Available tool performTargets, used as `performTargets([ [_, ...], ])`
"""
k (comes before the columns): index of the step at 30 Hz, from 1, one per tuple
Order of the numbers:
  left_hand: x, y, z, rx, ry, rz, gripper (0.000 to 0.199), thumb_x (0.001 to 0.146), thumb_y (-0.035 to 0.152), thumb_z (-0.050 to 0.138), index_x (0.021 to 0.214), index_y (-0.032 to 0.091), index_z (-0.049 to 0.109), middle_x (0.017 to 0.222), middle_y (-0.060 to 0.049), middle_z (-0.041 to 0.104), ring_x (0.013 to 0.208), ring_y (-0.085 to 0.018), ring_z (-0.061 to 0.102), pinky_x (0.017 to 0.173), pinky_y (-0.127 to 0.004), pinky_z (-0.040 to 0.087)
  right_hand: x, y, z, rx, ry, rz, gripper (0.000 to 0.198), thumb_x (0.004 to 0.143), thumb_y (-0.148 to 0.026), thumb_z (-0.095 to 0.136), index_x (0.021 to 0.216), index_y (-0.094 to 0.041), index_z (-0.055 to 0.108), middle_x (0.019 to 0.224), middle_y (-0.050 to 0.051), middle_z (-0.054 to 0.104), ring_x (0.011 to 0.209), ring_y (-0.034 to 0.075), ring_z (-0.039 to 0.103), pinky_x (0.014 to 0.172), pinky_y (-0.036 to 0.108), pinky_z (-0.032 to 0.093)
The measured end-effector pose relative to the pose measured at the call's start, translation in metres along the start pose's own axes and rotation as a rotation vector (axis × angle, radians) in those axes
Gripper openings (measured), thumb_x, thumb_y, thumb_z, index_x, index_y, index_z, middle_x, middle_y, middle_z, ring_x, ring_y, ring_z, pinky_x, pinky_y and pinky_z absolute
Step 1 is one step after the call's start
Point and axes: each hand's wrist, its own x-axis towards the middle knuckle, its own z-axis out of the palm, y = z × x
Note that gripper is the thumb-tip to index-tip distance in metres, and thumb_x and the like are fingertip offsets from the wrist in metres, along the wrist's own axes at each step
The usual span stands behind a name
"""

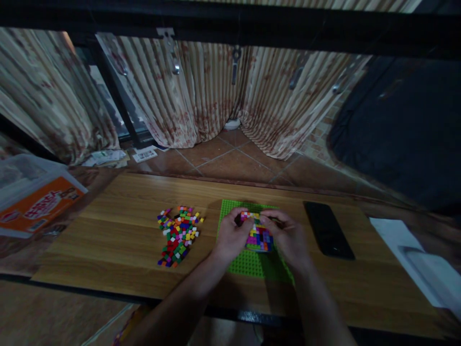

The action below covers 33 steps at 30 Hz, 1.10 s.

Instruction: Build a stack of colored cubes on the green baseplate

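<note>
Hands (231,235) | holding brick block (260,239), sides hidden | baseplate (248,267) partly covered

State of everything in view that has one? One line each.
Left hand: gripping brick block
Right hand: gripping brick block
Brick block: partly hidden by both hands
Green baseplate: flat on table, beneath hands
Loose bricks: scattered
Black phone: lying flat, unlit
Curtains: parted at left
Plastic bin: lid unclear

Studded plastic baseplate (247,267), wood-grain tabletop (108,230), smooth phone (329,230), matt cloth curtains (209,96).
</note>
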Motion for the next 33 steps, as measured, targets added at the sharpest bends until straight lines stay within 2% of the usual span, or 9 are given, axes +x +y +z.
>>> performTargets([
  [3, 0.002, -0.003, -0.002, -0.038, 0.013, 0.000, 0.023, 0.076, 0.026, 0.063, 0.096, 0.017, 0.068, 0.077, 0.000, 0.067, 0.068, -0.012, 0.060, 0.061, -0.020, 0.047, 0.001, -0.005, 0.001, 0.154, 0.122, 0.133, 0.027, 0.070, -0.044, 0.071, 0.080, -0.019, 0.073, 0.076, 0.003, 0.071, 0.071, 0.018, 0.063, 0.068, 0.033, 0.051],
  [7, 0.003, -0.005, -0.003, -0.040, 0.025, 0.013, 0.020, 0.079, 0.028, 0.061, 0.094, 0.017, 0.069, 0.077, -0.001, 0.068, 0.070, -0.012, 0.061, 0.063, -0.021, 0.047, 0.001, -0.010, 0.001, 0.231, 0.233, 0.156, 0.028, 0.069, -0.045, 0.072, 0.074, -0.018, 0.073, 0.074, 0.004, 0.071, 0.070, 0.017, 0.063, 0.064, 0.029, 0.050],
  [15, 0.007, -0.011, -0.003, -0.042, 0.022, 0.029, 0.020, 0.081, 0.033, 0.060, 0.091, 0.018, 0.070, 0.080, 0.000, 0.068, 0.073, -0.012, 0.062, 0.065, -0.020, 0.047, 0.001, -0.003, -0.003, 0.251, 0.243, 0.180, 0.027, 0.067, -0.044, 0.074, 0.075, -0.018, 0.074, 0.079, 0.005, 0.073, 0.081, 0.020, 0.066, 0.075, 0.033, 0.050],
  [22, 0.006, -0.009, -0.005, -0.022, 0.024, 0.031, 0.022, 0.083, 0.034, 0.059, 0.092, 0.017, 0.069, 0.083, -0.002, 0.069, 0.076, -0.014, 0.063, 0.069, -0.023, 0.049, 0.000, -0.011, -0.002, 0.173, 0.223, 0.161, 0.024, 0.070, -0.042, 0.072, 0.072, -0.019, 0.072, 0.072, 0.002, 0.070, 0.072, 0.019, 0.063, 0.066, 0.031, 0.049],
  [25, 0.008, -0.005, -0.009, -0.044, 0.037, 0.048, 0.021, 0.083, 0.033, 0.059, 0.090, 0.017, 0.069, 0.084, -0.002, 0.071, 0.078, -0.015, 0.064, 0.072, -0.024, 0.050, -0.003, -0.014, 0.001, 0.063, 0.235, 0.052, 0.024, 0.075, -0.042, 0.068, 0.077, -0.018, 0.072, 0.076, 0.003, 0.071, 0.072, 0.019, 0.064, 0.069, 0.033, 0.050],
  [28, 0.011, 0.001, -0.020, -0.046, 0.076, 0.085, 0.019, 0.081, 0.031, 0.061, 0.090, 0.016, 0.070, 0.085, -0.003, 0.071, 0.081, -0.015, 0.064, 0.077, -0.025, 0.049, -0.009, -0.020, 0.009, -0.082, 0.211, -0.187, 0.020, 0.081, -0.038, 0.063, 0.081, -0.020, 0.071, 0.084, 0.004, 0.071, 0.081, 0.020, 0.064, 0.076, 0.035, 0.050],
  [30, 0.015, 0.006, -0.031, -0.056, 0.109, 0.094, 0.018, 0.078, 0.029, 0.064, 0.089, 0.016, 0.070, 0.087, -0.004, 0.072, 0.083, -0.015, 0.064, 0.080, -0.026, 0.048, -0.017, -0.027, 0.017, -0.143, 0.145, -0.312, 0.017, 0.085, -0.034, 0.059, 0.083, -0.022, 0.071, 0.085, 0.004, 0.070, 0.083, 0.019, 0.064, 0.077, 0.034, 0.050],
  [33, 0.020, 0.016, -0.051, -0.115, 0.165, 0.100, 0.017, 0.073, 0.026, 0.066, 0.086, 0.015, 0.070, 0.084, -0.003, 0.071, 0.079, -0.014, 0.063, 0.079, -0.026, 0.047, -0.031, -0.039, 0.034, -0.158, 0.018, -0.424, 0.012, 0.088, -0.028, 0.058, 0.088, -0.023, 0.069, 0.089, 0.003, 0.070, 0.084, 0.017, 0.065, 0.076, 0.032, 0.050],
])
